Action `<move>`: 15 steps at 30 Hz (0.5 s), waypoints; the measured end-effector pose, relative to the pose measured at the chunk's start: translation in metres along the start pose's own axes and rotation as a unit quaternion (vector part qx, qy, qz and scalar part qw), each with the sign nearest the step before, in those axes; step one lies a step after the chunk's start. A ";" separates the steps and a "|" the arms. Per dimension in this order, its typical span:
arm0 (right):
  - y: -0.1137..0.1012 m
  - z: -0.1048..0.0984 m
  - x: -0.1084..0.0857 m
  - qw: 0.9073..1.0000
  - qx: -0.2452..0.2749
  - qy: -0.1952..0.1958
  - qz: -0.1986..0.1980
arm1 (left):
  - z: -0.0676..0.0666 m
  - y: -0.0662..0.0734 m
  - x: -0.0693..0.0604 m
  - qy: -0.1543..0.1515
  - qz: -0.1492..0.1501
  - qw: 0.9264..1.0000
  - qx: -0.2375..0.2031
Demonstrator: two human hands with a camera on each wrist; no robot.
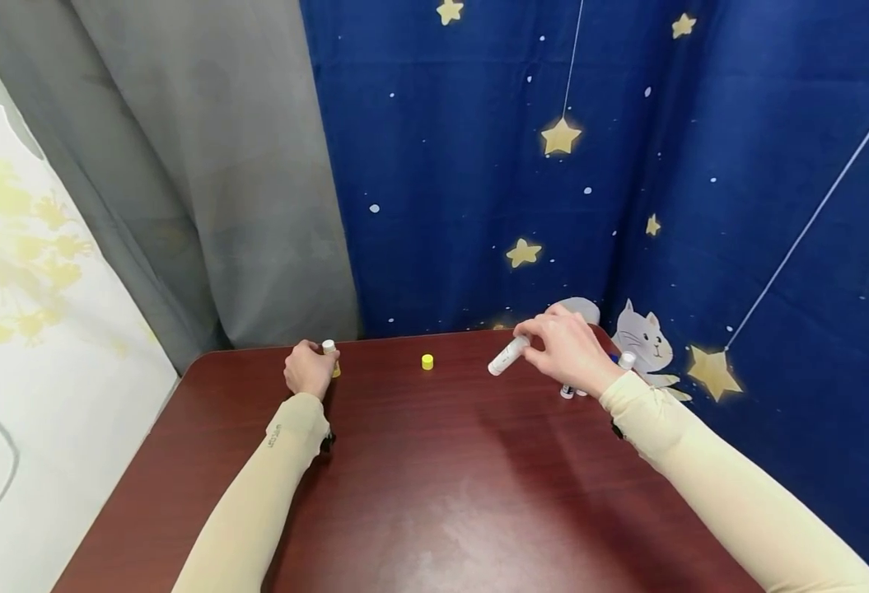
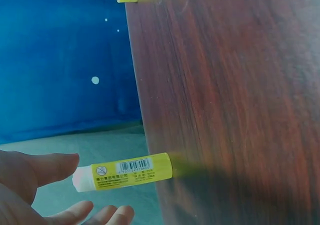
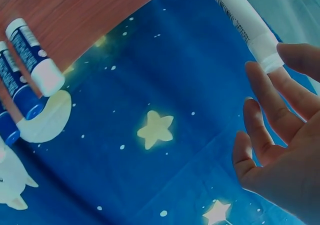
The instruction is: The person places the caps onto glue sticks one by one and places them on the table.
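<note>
My left hand [image 1: 308,369] is around the upper end of a yellow glue stick [image 2: 135,172] that stands upright on the table. In the left wrist view, its thumb and fingers are spread to either side of the stick's white top, with gaps showing. My right hand [image 1: 563,346] pinches one end of a white glue stick [image 1: 506,357] between thumb and fingertips. That stick is tilted in the air above the table, its free end pointing down and left. A small yellow cap [image 1: 427,361] sits on the table between the hands.
Several blue-and-white glue sticks [image 3: 34,55] stand at the table's right side, partly hidden by my right arm in the head view. The dark red table [image 1: 419,494] ends at a blue star-patterned curtain [image 1: 464,165] and a grey curtain [image 1: 256,165].
</note>
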State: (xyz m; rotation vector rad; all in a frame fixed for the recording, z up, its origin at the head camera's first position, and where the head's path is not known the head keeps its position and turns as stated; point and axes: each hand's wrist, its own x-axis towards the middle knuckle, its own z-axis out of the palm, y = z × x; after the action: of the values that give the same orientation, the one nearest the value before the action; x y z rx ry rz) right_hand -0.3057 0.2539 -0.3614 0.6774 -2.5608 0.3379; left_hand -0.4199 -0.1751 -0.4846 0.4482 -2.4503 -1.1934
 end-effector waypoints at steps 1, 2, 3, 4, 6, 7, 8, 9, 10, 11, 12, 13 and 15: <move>0.001 0.000 0.000 1.000 -0.004 -0.001 -0.002 | 0.001 0.000 0.001 -0.002 -0.003 1.000 0.001; 0.003 0.000 -0.001 1.000 -0.008 -0.001 -0.004 | 0.002 -0.001 0.003 -0.002 -0.006 1.000 0.001; 0.005 -0.001 -0.001 1.000 -0.012 -0.002 -0.007 | 0.003 -0.001 0.004 -0.003 -0.010 1.000 0.002; 0.006 -0.001 -0.001 1.000 -0.017 -0.003 -0.012 | 0.004 -0.002 0.005 -0.003 -0.015 1.000 0.004; 0.011 0.000 -0.003 0.999 -0.027 -0.009 -0.017 | 0.009 -0.003 0.006 -0.006 -0.025 1.000 0.006; 0.012 0.001 -0.002 0.999 -0.032 -0.013 -0.017 | 0.010 -0.004 0.008 -0.009 -0.030 0.999 0.007; 0.014 0.002 -0.003 0.999 -0.036 -0.020 -0.016 | 0.011 -0.004 0.009 -0.013 -0.036 0.999 0.007; 0.015 0.003 -0.003 0.999 -0.041 -0.026 -0.014 | 0.012 -0.005 0.009 -0.017 -0.041 0.999 0.007; 0.017 0.004 -0.003 0.998 -0.045 -0.032 -0.011 | 0.013 -0.006 0.010 -0.021 -0.045 0.999 0.008; 0.019 0.006 -0.003 0.998 -0.049 -0.039 -0.009 | 0.014 -0.007 0.011 -0.023 -0.049 0.999 0.009; 0.020 0.007 -0.003 0.998 -0.050 -0.045 -0.006 | 0.014 -0.008 0.012 -0.025 -0.053 0.998 0.008; 0.022 0.008 -0.003 0.997 -0.053 -0.051 -0.004 | 0.015 -0.009 0.013 -0.026 -0.057 0.998 0.008; 0.025 0.010 -0.002 0.997 -0.058 -0.059 -0.002 | 0.015 -0.010 0.016 -0.023 -0.063 0.998 0.007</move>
State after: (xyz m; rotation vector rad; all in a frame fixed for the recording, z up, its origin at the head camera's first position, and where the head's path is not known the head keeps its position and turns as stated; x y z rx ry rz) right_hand -0.3212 0.2724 -0.3738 0.6780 -2.6669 0.1507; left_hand -0.4393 -0.1777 -0.4982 0.5921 -2.5028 -1.2507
